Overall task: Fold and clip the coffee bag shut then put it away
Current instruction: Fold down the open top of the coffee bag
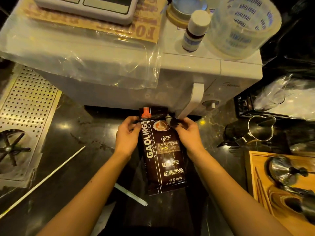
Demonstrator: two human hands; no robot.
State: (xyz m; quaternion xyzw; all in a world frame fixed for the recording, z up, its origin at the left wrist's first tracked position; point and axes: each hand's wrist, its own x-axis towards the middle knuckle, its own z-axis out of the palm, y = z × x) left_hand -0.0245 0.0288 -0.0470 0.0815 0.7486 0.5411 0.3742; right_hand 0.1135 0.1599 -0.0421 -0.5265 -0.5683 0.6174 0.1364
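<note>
A dark brown coffee bag (163, 150) printed GAOLING stands on the black counter in front of a white appliance. Its top edge is bent over, with an orange patch at the upper left corner. My left hand (128, 133) grips the bag's upper left side. My right hand (187, 132) pinches the folded upper right corner, where a small dark flap sticks out. I cannot make out a clip on the bag. A white slide-on sealing bar (131, 195) lies on the counter below my left arm.
The white appliance (170, 74) rises just behind the bag, with a small bottle (196, 31) and a tape roll (242, 26) on top. A perforated metal tray (25, 108) lies left, a long white stick (42, 181) crosses the counter, a steel pitcher (259, 128) and wooden tray (255, 184) stand right.
</note>
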